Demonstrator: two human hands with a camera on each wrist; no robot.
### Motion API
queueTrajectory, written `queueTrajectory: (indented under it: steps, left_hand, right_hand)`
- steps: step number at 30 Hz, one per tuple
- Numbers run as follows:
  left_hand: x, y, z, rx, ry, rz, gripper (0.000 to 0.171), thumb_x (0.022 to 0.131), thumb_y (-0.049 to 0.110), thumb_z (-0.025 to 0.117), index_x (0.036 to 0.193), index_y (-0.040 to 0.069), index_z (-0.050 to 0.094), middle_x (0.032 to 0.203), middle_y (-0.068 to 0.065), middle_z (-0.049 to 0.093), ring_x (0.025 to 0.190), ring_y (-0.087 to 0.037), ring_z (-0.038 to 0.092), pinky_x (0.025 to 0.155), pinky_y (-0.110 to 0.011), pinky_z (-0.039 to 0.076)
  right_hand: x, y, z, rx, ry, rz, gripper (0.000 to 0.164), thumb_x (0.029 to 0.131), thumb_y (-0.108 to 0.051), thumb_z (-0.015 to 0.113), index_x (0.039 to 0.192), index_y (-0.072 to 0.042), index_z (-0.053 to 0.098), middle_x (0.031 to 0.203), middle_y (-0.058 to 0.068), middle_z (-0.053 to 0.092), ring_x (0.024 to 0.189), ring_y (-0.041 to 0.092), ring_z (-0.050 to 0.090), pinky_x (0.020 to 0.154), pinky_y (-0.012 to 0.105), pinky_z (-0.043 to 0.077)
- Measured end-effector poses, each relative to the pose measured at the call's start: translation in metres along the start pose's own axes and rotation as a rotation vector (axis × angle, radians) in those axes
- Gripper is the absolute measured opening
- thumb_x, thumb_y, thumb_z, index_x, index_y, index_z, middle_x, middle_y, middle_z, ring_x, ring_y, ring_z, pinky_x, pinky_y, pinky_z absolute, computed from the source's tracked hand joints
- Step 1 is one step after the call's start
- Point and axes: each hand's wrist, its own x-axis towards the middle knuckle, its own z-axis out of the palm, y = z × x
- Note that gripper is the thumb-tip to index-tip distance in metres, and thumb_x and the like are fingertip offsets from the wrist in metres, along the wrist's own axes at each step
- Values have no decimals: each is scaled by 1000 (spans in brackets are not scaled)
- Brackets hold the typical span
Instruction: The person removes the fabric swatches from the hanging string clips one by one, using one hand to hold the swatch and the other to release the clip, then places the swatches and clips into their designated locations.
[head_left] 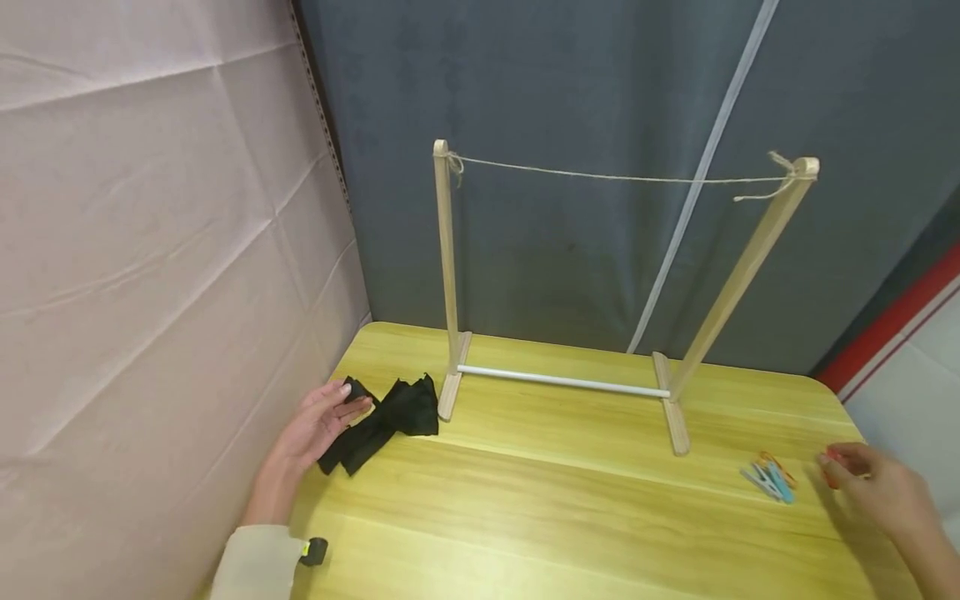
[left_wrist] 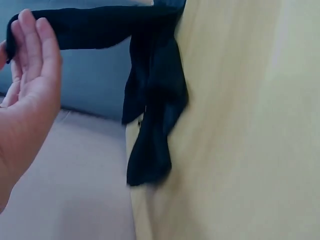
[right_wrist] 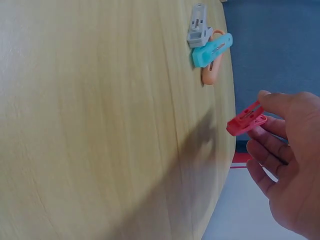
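At the table's left edge my left hand (head_left: 321,425) holds one end of a black cloth (head_left: 411,408) between thumb and fingers. In the left wrist view a strip of the cloth (left_wrist: 100,27) stretches from the fingers, and the rest hangs down in loose folds over the table. On the right, my right hand (right_wrist: 287,145) pinches a red clothespin (right_wrist: 246,120) between thumb and forefinger, raised above the table. The other fingers are bent loosely. Close by lie a grey clothespin (right_wrist: 199,25), a turquoise clothespin (right_wrist: 212,50) and an orange clothespin (right_wrist: 212,71), overlapping each other.
A wooden rack stands at the back, with two posts (head_left: 447,267), a string (head_left: 570,173) tied between their tops and a white bar (head_left: 562,381) low down. A pale wall panel (head_left: 150,250) borders the table (head_left: 525,500) on the left; a dark curtain (head_left: 555,250) hangs behind.
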Motion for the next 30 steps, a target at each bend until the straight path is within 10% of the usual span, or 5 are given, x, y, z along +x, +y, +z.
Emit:
queueTrajectory:
  steps: [5,12,19,26,30]
  left_hand:
    - [-23,3,-5,296,167,-100,18,114,15,47,109,12,64,104,4,79,101,-12,78,100,-25,61]
    - [-40,11,5,796,367,-263,39,107,31,65,113,-8,66,109,-9,75,94,-20,80,87,-26,65]
    - [-46,11,12,1156,386,-373,26,103,21,69,95,-3,68,81,-10,74,68,-17,61,56,-27,48]
    - [-50,7,9,1315,411,-391,22,99,18,70,85,2,66,72,-9,69,61,-17,50,54,-28,41]
    - [-52,4,11,1340,414,-389,38,100,28,71,71,9,56,61,-1,56,57,-14,42,52,-27,35]
  right_hand:
    - [0,1,6,8,5,-57,42,106,-30,64,120,10,67,84,12,77,66,-6,52,56,24,42]
    - [-4,4,19,-42,-36,-29,51,106,-41,64,118,9,69,95,23,76,81,36,70,68,50,54]
    - [-10,6,26,-51,-73,-29,57,106,-47,62,118,9,68,99,27,75,88,47,71,68,55,55]
    - [-6,3,31,-27,2,-97,42,102,-38,70,114,3,73,94,14,77,74,-6,56,60,31,48]
    - [-6,5,31,-21,-6,-95,41,102,-37,71,115,2,73,94,13,76,75,-11,51,61,29,47]
